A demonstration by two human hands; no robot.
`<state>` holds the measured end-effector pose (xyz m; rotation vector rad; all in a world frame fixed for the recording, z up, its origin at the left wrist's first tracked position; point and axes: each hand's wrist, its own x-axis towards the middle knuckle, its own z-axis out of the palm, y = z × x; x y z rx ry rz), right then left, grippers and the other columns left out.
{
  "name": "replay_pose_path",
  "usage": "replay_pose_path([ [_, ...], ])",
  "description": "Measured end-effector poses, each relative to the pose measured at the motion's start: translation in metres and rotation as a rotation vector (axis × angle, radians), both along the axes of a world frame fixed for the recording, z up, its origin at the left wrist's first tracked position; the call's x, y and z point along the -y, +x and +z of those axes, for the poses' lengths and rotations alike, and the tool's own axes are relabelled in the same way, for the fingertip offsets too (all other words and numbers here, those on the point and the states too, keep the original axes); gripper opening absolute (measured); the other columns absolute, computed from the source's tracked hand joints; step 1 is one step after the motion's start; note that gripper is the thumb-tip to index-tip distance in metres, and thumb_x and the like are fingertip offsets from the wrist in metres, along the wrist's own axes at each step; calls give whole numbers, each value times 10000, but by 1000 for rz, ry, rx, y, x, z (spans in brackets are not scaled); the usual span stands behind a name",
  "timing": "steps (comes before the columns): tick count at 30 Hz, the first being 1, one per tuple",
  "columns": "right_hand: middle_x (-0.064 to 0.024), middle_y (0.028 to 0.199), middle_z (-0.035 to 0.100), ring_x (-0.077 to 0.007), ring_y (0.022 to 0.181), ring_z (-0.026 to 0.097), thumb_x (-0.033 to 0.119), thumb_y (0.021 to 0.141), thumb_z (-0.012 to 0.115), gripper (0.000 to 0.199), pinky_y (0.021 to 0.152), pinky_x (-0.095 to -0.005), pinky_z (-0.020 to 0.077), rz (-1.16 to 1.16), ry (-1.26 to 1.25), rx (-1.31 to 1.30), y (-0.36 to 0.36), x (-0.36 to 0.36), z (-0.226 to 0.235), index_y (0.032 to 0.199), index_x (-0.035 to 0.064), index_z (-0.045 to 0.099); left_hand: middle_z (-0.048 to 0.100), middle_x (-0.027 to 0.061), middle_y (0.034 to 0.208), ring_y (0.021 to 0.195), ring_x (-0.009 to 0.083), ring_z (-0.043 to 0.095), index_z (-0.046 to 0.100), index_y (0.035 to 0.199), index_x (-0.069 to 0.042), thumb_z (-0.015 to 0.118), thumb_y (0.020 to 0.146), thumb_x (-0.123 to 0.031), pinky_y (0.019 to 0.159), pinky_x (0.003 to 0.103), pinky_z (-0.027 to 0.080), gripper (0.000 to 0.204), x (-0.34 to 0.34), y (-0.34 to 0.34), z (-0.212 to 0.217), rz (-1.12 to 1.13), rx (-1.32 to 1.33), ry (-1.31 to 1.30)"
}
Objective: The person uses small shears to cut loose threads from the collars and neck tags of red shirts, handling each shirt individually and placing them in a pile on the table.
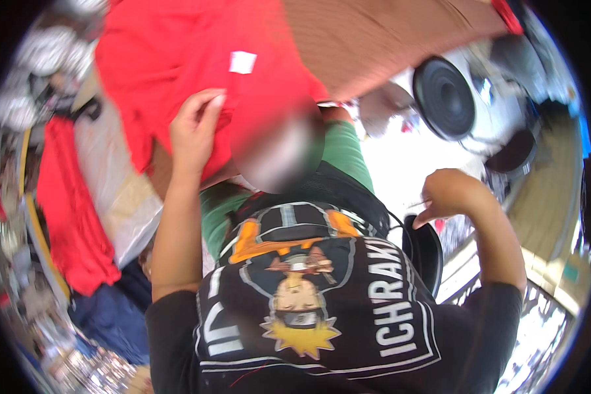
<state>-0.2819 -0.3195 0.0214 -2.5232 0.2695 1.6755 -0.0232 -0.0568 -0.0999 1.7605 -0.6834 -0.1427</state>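
Up at the top, a big red cloth is the largest thing to see; it hangs high in front of the person and has a small white tag sewn on it. Next to it, toward the top right, a brown cloth spreads out wide. Down low, the person's black shirt with a bright picture fills the bottom of the view. More red cloth lies in a heap at the left, on a pale sheet that covers what may be a tabletop, and a dark blue cloth lies below it. A round black speaker sits at the upper right. The left hand is raised, and its fingers press on the lower edge of the big red cloth, curled over it as if pinching a fold. The right hand is lifted at the right side, well apart from the red cloth; it is curled loosely, and I cannot tell if its grip has hold of anything. I think the step in hand is lifting the red cloth to spread or fold it. I think the next move needs the right hand to come across and catch the other edge, so the cloth hangs flat.
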Motion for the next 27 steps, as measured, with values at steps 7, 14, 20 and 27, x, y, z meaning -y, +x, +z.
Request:
replay_pose_path([
  [7, -179, 747, 645, -371, 750, 623, 279, 711, 776, 316, 667, -438, 475, 283, 110, 767, 108, 14, 30, 877, 28, 680, 678, 48, 807, 748, 129, 625, 681, 928, -1, 613, 894, -110, 716, 266, 495, 133, -71, -24, 85, -380, -366, 346],
  [14, -127, 872, 617, -328, 775, 634, 106, 708, 719, 210, 671, -410, 491, 133, 427, 1219, 173, -51, -59, 886, 36, 632, 679, 154, 856, 676, 273, 645, 687, 1024, -32, 625, 871, -105, 650, 364, 495, 180, -128, -41, 96, -282, 4, 1124],
  [20, -93, 870, 593, -311, 773, 636, 43, 673, 697, 255, 642, -406, 495, 107, 511, 1253, 166, -40, -79, 913, 59, 610, 664, 127, 1057, 981, 289, 630, 671, 1095, -69, 631, 877, -135, 866, 378, 493, 231, -24, -18, 75, -194, 422, 468],
  [27, -97, 894, 603, -314, 751, 623, 5, 651, 680, 301, 648, -393, 506, 186, 495, 1269, 152, -27, -74, 937, 58, 600, 625, 79, 1166, 1105, 264, 570, 639, 1153, -111, 690, 833, -192, 946, 378, 442, 334, 62, 20, 47, -160, 427, 383],
])
